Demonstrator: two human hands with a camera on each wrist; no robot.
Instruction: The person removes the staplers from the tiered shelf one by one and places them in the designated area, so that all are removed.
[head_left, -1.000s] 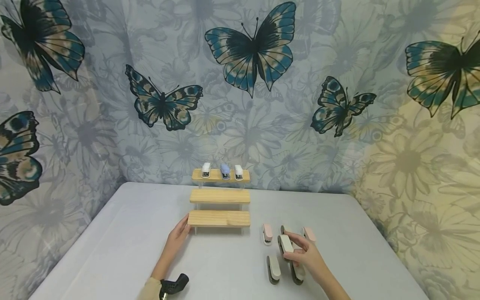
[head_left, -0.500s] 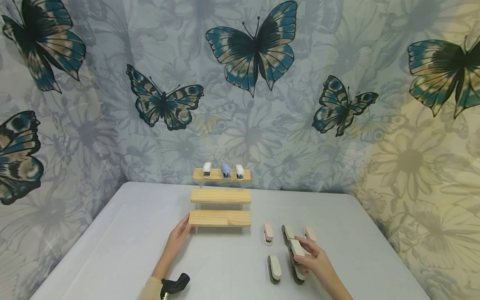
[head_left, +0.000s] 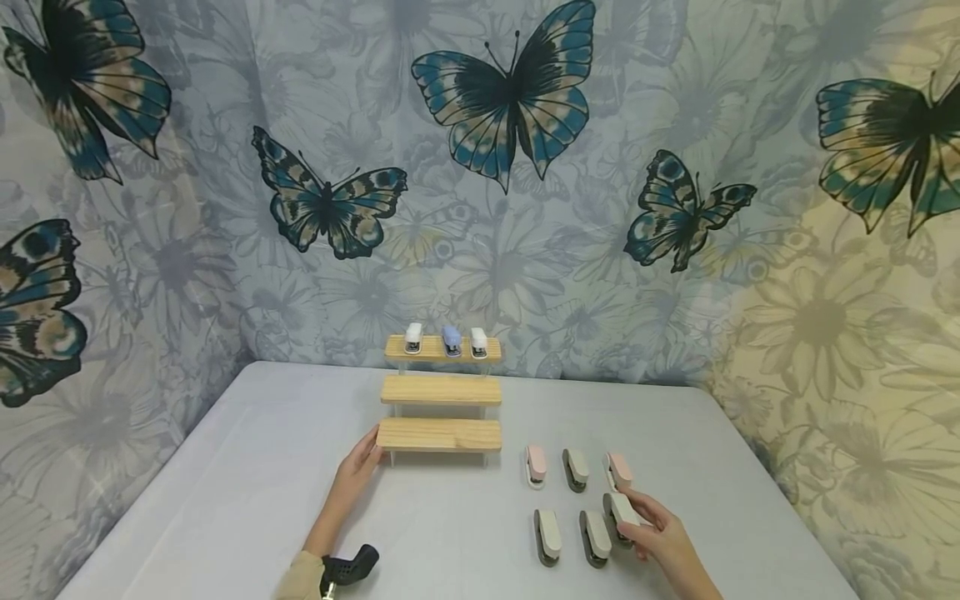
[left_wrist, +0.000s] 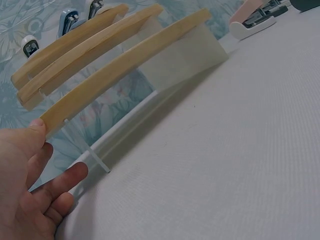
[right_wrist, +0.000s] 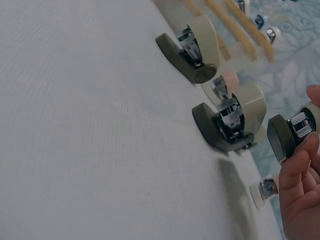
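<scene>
Beige-topped, dark-based stapler [head_left: 621,517] pinched in right hand [head_left: 663,546].

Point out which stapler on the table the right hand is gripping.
The grey stapler at the right end of the near row, in the right hand. The other five on the table lie untouched.

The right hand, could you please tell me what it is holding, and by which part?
The right hand pinches a small stapler by its sides near the back end.

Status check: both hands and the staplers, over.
Left hand open, touching the wooden riser. Right hand pinches a beige stapler beside two others. Nothing blocking the riser's lower steps.
</scene>
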